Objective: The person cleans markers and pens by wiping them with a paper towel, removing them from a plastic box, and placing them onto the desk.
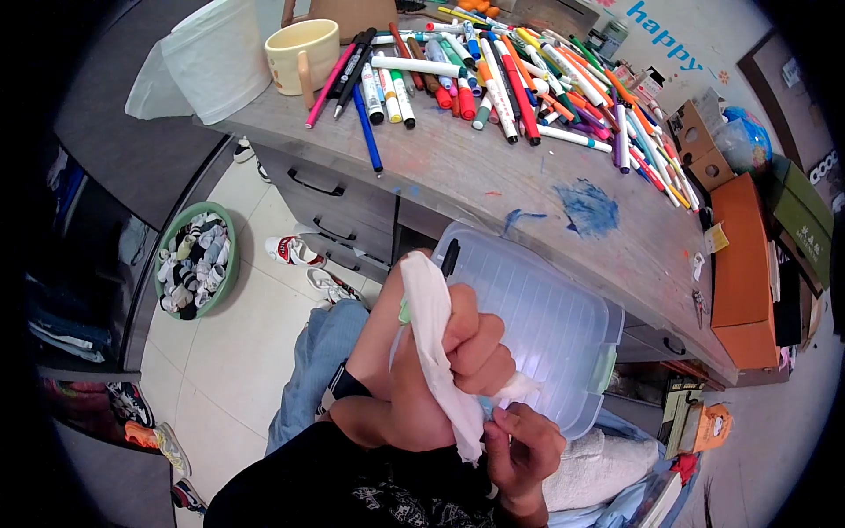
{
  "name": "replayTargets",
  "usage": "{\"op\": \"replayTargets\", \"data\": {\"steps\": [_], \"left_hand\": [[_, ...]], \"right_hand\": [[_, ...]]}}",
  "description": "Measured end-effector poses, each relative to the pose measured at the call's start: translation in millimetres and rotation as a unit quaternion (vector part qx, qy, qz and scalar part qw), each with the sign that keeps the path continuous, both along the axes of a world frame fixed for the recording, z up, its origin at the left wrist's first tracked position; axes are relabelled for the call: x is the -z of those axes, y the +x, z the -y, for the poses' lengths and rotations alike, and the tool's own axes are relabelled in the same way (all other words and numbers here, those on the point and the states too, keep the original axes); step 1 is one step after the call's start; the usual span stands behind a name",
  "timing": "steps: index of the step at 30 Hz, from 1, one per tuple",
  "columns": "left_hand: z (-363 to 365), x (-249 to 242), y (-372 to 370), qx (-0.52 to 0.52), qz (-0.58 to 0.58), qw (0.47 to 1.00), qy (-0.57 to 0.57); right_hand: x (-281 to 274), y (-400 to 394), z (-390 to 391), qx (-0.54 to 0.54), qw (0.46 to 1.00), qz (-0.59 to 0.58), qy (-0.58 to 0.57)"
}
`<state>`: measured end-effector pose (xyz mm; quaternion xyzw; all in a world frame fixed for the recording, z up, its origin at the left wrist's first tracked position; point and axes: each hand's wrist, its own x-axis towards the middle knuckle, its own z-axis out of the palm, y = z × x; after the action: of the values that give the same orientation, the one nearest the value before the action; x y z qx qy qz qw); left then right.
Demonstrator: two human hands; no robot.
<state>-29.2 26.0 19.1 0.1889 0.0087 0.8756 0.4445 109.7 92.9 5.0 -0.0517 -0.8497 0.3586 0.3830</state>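
Head view: left hand (475, 339) is curled into a fist around a white tissue (427, 339), which hangs past both sides of it. Green bit (405, 311) pokes out by the tissue on the fist's far side; can't tell what it's part of. Right hand (526, 447), just below the left, has thumb and forefinger pinched on a small light-blue tip (487, 406) at the tissue's edge. Clear plastic bin (554, 334) sits beyond the right hand, marker pile (493, 79) on the desk (458, 172) past both.

Risks, my read: tip is small, so a weak pinch could drop it into the bin. Thin tissue could tear if pulled hard. If the tip is inky, fingers could smear. Blue marker (368, 130) near the desk edge, beyond the left hand, could roll off if bumped.
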Motion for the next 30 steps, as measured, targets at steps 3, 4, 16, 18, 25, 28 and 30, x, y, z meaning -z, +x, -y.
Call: {"op": "replayTargets", "data": {"steps": [3,4,16,18,25,28,30], "left_hand": [[-2,0,0,-0.015,0.011,1.0,0.006],[-3,0,1,-0.015,0.011,1.0,0.006],[9,-2,-16,-0.074,0.039,0.996,0.025],[9,-3,-16,-0.075,0.032,0.996,0.026],[8,-4,-15,-0.071,0.012,0.996,0.045],[10,-4,-16,-0.07,0.009,0.996,0.045],[9,-3,-16,-0.069,-0.001,0.997,0.047]], "right_hand": [[3,2,0,0.008,1.0,0.005,0.011],[3,3,0,0.008,1.0,0.005,0.011],[7,16,-2,0.013,0.998,0.056,-0.007],[6,21,-4,0.019,0.996,0.068,-0.057],[-3,36,-19,0.081,0.982,0.011,-0.17],[-6,37,-21,0.107,0.982,-0.011,-0.153],[-8,33,-20,0.121,0.979,-0.041,-0.158]]}}
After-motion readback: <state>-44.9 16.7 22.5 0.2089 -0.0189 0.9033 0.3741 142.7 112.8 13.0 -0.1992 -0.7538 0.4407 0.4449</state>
